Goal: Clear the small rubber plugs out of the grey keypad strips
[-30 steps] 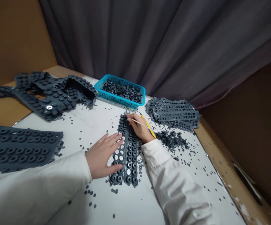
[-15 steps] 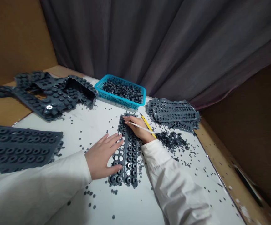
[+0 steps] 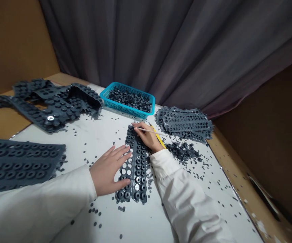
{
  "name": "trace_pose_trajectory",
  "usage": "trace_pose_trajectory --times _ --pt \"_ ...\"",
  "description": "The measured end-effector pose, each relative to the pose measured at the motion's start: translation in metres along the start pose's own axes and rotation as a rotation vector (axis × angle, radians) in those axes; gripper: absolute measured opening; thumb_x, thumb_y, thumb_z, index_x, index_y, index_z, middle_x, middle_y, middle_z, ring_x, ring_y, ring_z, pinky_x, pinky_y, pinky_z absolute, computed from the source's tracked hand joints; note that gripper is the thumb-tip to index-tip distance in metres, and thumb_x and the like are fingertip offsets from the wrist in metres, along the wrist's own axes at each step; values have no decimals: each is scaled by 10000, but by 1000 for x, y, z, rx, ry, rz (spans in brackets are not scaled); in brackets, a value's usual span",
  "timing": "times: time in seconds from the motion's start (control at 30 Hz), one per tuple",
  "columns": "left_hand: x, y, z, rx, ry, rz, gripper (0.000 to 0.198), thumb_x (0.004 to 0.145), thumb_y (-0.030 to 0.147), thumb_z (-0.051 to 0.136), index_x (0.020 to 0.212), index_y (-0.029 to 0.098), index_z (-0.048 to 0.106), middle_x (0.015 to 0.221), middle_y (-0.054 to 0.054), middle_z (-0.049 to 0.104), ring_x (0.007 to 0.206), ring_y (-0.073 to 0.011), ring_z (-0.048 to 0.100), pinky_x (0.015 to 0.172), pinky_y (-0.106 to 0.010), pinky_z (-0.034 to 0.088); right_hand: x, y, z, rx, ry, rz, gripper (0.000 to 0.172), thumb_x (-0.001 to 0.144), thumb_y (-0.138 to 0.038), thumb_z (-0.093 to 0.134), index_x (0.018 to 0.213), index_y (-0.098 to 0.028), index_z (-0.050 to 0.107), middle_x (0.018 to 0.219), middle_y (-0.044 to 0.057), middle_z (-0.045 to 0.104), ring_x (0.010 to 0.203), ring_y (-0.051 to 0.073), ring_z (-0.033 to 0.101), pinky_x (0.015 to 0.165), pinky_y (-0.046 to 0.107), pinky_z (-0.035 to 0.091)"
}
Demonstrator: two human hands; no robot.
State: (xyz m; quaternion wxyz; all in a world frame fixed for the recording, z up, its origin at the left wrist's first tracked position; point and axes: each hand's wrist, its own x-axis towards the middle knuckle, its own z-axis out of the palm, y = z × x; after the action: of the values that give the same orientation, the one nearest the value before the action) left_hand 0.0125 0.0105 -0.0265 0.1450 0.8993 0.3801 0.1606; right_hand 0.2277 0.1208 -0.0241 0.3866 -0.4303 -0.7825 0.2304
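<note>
Across the middle of the white worktop (image 3: 141, 219) lies a grey rubber strip (image 3: 136, 168) with punched holes, seen from the head view. The left hand (image 3: 108, 172) is spread flat, its fingers pressing on the strip. The right hand (image 3: 148, 138) pinches a thin white stick (image 3: 148, 130) over the strip's far end, just above a yellow rod (image 3: 159, 136). Near the far edge sits a blue plastic basket (image 3: 118, 106) of grey rubber rings, between rubber sheets (image 3: 57, 104) on the left and a stack of strips (image 3: 183, 123) on the right.
</note>
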Motion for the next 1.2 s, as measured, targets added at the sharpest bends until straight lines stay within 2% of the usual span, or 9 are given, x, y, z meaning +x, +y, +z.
trace_pose_trajectory --times 0.23,0.37,0.57,0.67,0.83,0.9,1.0,1.1,1.2 --pt "0 1 1 -2 -1 -5 694 797 521 565 1398 217 392 1516 -63 329 1399 -255 284 1156 -468 190 2 -2 -1 -15 -49 -6 147 890 -310 539 899 -193 627 1033 90 709 962 206 668 859 324 486" --pt "-1 0 2 -7 9 -5 700 800 521 561 1404 213 383 1514 -65 334 1399 -258 282 1158 -472 190 6 -5 -1 -73 -31 26 129 890 -284 517 913 -208 618 893 49 697 768 179 644 742 288 477" --pt "-1 -1 3 -7 21 7 686 817 528 540 1409 223 377 1514 -65 334 1398 -263 283 1158 -480 188 9 -2 5 -82 130 125 151 904 -276 451 871 -214 584 594 -26 574 502 140 525 619 268 438" --pt "-1 -2 4 -4 23 14 686 822 540 533 1411 227 375 1513 -68 336 1394 -268 291 1154 -482 196 6 -2 5 -36 192 170 171 906 -334 452 905 -216 576 482 -66 502 446 137 522 586 260 443" --pt "1 -3 2 -54 52 25 644 857 569 479 1393 225 388 1494 -81 368 1362 -279 340 1137 -489 225 0 -4 -10 32 319 242 274 896 -437 424 952 -206 562 674 -19 635 528 139 602 538 243 461" --pt "3 -4 -2 -92 86 -39 600 872 543 464 1367 207 414 1466 -95 400 1326 -273 382 1104 -463 292 -3 -4 -22 20 400 266 272 875 -438 439 919 -200 563 751 0 652 557 139 596 564 252 463" --pt "10 -6 -10 -78 158 -238 491 863 467 481 1256 175 508 1306 -111 524 1201 -275 473 997 -449 394 -9 -1 -41 -14 489 300 231 830 -414 478 819 -198 559 683 -7 617 561 147 552 583 260 436" --pt "26 -8 -17 -9 197 -363 390 845 470 499 1069 172 615 1104 -109 587 1073 -311 510 922 -513 402 -18 3 -52 -40 520 333 184 771 -377 527 703 -206 535 586 -24 555 553 152 505 594 264 408" --pt "53 -11 -18 -1 173 -443 378 851 469 528 1039 159 630 1071 -113 594 1082 -318 512 923 -518 408 -27 7 -55 -52 537 361 176 728 -355 554 630 -215 510 535 -35 498 561 160 478 607 275 392"
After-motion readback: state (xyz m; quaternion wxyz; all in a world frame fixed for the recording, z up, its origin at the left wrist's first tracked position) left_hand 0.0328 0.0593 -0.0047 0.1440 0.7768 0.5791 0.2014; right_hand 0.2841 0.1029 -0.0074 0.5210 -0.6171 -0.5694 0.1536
